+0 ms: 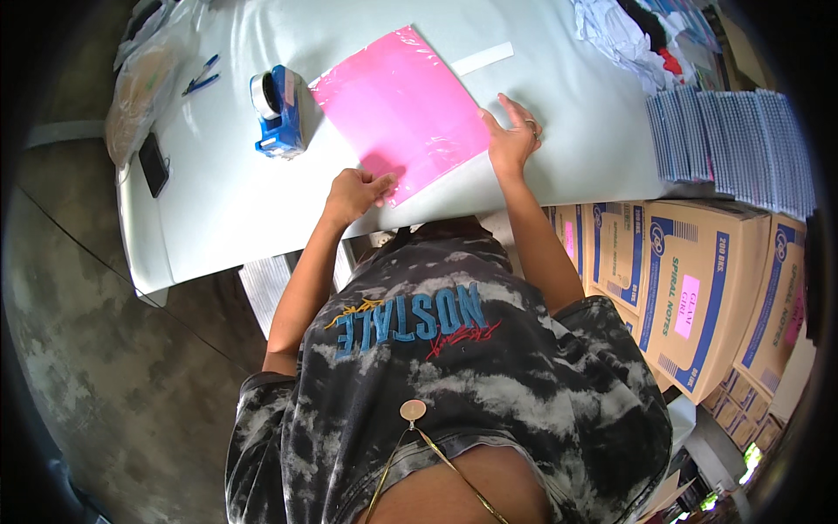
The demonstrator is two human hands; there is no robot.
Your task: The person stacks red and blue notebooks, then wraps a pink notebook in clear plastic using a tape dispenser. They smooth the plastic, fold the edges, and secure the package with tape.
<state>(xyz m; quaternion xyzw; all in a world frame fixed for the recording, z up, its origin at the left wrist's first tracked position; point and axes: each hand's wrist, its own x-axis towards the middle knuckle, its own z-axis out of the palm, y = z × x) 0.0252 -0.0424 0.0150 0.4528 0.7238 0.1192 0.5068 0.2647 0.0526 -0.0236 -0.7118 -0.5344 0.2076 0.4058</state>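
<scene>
A flat pink packet (401,109) in shiny clear plastic lies slanted on the white table in front of me. At its near corner my left hand (356,194) is closed, thumb and fingers pinching the plastic edge. My right hand (515,138), with a ring on one finger, rests beside the packet's right corner. Its thumb touches or nearly touches that corner, and the fingers are apart and slightly bent. Left of the packet stands a blue tape dispenser (281,113) with a roll of clear tape. A pale strip (483,58) lies beyond the packet's right edge.
Stacked spiral notebooks (729,144) fill the table's right end, with crumpled plastic (615,39) behind them. Cardboard boxes (703,288) stand below on the right. At the left are a dark phone (154,166), a blue cutting or drawing tool (202,79) and a plastic bag (141,100).
</scene>
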